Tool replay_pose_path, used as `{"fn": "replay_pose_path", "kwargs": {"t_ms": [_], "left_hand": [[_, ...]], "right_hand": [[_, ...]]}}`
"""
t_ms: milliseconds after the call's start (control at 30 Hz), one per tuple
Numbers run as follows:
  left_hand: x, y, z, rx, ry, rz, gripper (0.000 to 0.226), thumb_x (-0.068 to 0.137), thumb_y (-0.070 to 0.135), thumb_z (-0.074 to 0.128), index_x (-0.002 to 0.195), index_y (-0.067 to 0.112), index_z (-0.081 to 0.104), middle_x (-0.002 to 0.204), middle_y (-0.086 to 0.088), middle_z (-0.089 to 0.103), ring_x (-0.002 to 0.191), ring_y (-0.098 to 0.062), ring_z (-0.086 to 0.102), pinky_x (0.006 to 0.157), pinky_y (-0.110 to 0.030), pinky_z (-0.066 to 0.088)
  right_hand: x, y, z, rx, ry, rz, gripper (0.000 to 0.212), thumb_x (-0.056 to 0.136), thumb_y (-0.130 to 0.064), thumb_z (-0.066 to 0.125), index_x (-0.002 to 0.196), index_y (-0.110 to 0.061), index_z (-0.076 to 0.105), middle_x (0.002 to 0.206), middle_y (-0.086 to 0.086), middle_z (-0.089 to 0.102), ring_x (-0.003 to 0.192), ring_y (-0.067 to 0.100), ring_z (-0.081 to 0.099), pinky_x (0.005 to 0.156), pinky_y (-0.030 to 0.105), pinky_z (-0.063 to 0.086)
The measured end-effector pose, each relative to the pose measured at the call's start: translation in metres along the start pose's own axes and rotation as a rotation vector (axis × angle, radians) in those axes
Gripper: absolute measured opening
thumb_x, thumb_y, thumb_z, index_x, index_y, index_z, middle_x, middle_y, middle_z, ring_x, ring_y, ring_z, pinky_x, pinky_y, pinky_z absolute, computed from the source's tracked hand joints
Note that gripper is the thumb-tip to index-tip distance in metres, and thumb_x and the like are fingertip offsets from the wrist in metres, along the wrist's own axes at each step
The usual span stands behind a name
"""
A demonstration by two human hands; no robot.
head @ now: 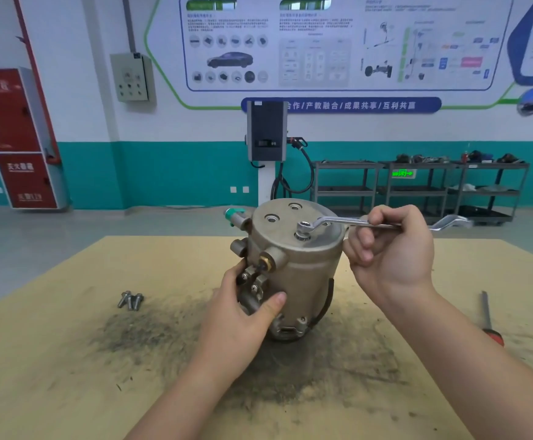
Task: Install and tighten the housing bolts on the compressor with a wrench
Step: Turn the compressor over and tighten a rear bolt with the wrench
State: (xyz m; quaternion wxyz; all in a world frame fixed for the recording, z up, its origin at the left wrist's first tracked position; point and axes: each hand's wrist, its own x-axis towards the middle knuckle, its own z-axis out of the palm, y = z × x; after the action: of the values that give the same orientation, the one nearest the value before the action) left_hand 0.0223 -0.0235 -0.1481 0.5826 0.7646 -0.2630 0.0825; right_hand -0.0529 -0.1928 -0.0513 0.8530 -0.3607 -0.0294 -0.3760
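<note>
**Compressor upright on the bench, wrench seated on a top bolt**

The compressor (293, 265) stands on end near the middle of a tan, grime-smeared table (52, 360), its flat round housing face turned up. On that face a bolt (302, 234) sits near the front edge, and the ring end of an offset wrench (354, 221) is dropped over its head. Two empty bolt holes (271, 218) show farther back on the same face — one left, one nearer the rear rim.

The right hand (392, 246) grips the wrench shaft about midway, fingers curled over it, with the free ring end sticking out past the hand to the right. The left hand (249, 309) braces the compressor body from the front-left: the thumb lies across the lower casing and the fingers wrap round the fittings on its side.

Three loose bolts (130, 300) lie together on the table, well to the left of the compressor. At the table's right edge lies a screwdriver (488, 319) with a red handle — apart from everything else.

Behind the table, a charging unit on a post, metal shelving and wall posters.
</note>
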Motion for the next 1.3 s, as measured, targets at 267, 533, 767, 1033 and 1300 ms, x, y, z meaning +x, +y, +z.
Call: {"fn": "replay_pose_path", "kwargs": {"t_ms": [267, 533, 767, 1033, 1300], "left_hand": [[0.000, 0.000, 0.002, 0.030, 0.003, -0.017, 0.067, 0.077, 0.051, 0.074, 0.135, 0.039, 0.044, 0.119, 0.014, 0.062, 0.115, -0.004, 0.055, 0.092, -0.021, 0.040], [-0.001, 0.004, 0.000, 0.019, -0.010, -0.003, 0.061, 0.075, 0.053, 0.071, 0.128, 0.045, 0.042, 0.118, 0.022, 0.058, 0.104, 0.014, 0.049, 0.076, 0.003, 0.034], [0.001, -0.001, 0.005, -0.016, -0.006, -0.001, 0.074, 0.069, 0.062, 0.072, 0.135, 0.045, 0.041, 0.120, 0.018, 0.059, 0.112, 0.002, 0.054, 0.088, -0.016, 0.041], [0.002, -0.001, 0.004, -0.062, -0.049, 0.071, 0.053, 0.075, 0.041, 0.073, 0.124, 0.034, 0.053, 0.094, 0.025, 0.068, 0.082, 0.009, 0.065, 0.062, -0.008, 0.048], [0.003, 0.001, 0.001, -0.026, -0.040, -0.015, 0.062, 0.058, 0.073, 0.064, 0.115, 0.063, 0.040, 0.116, 0.025, 0.058, 0.106, 0.013, 0.053, 0.080, -0.009, 0.037]], "right_hand": [[-0.002, 0.010, -0.004, -0.076, 0.061, -0.166, 0.060, 0.097, -0.021, 0.044, 0.038, -0.018, 0.050, 0.040, 0.000, 0.036, 0.035, 0.015, 0.029, 0.042, 0.022, 0.027], [0.013, -0.008, -0.005, -0.214, -0.037, 0.065, 0.054, 0.096, -0.030, 0.052, 0.044, -0.018, 0.048, 0.040, 0.001, 0.032, 0.034, 0.014, 0.026, 0.038, 0.022, 0.024], [-0.028, 0.016, -0.004, -0.734, -0.222, -0.957, 0.048, 0.093, -0.020, 0.054, 0.048, -0.003, 0.047, 0.047, 0.006, 0.036, 0.044, 0.019, 0.032, 0.046, 0.027, 0.026], [-0.067, 0.034, 0.024, -1.203, -0.413, -0.948, 0.017, 0.085, -0.032, 0.065, 0.091, -0.019, 0.076, 0.074, -0.008, 0.068, 0.067, 0.004, 0.060, 0.061, 0.023, 0.049], [-0.041, -0.003, 0.025, -0.596, -0.127, -0.638, 0.024, 0.089, -0.022, 0.045, 0.073, -0.018, 0.062, 0.056, 0.002, 0.061, 0.046, 0.016, 0.056, 0.044, 0.022, 0.040]]}}
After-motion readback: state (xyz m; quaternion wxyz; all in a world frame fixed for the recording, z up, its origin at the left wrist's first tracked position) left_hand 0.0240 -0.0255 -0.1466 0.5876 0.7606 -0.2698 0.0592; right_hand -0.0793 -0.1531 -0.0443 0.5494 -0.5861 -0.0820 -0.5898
